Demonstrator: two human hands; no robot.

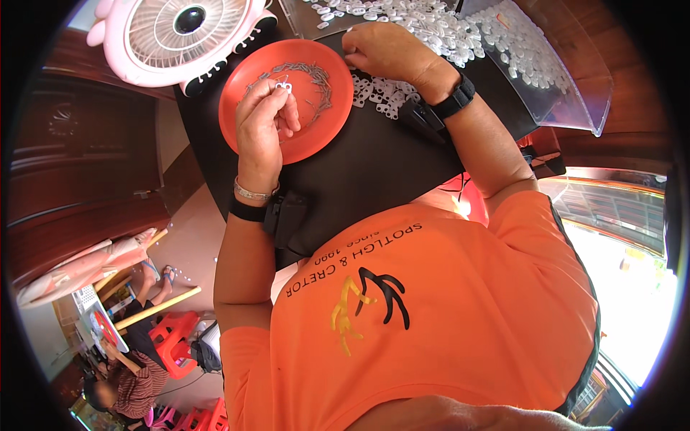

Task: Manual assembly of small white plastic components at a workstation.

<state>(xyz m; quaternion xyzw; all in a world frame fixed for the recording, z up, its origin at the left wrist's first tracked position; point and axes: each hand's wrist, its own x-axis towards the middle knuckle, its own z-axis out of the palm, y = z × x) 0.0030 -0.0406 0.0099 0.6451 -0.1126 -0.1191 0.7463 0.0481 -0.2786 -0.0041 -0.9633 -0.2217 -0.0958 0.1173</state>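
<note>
Over a round orange-red plate [336, 136], my left hand [260, 122] is closed, its thumb and forefinger pinching a small white plastic piece with holes [284, 87]. Small grey metal pins [323, 79] lie scattered in a curved band on the plate. Just past the plate's right rim, my right hand [392, 50] is curled with its fingertips pressed together; whatever they may hold is hidden. Beneath and beside this hand are loose flat white pieces with dark holes [386, 95]. Behind it spreads a heap of glossy white oval pieces [449, 36].
A pink fan [190, 50] stands at the far left, close to the plate. At the right, a clear plastic bin [550, 79] holds more white pieces. The black table [345, 183] carries these things. Lower left, another person [140, 381] sits near red stools [175, 345].
</note>
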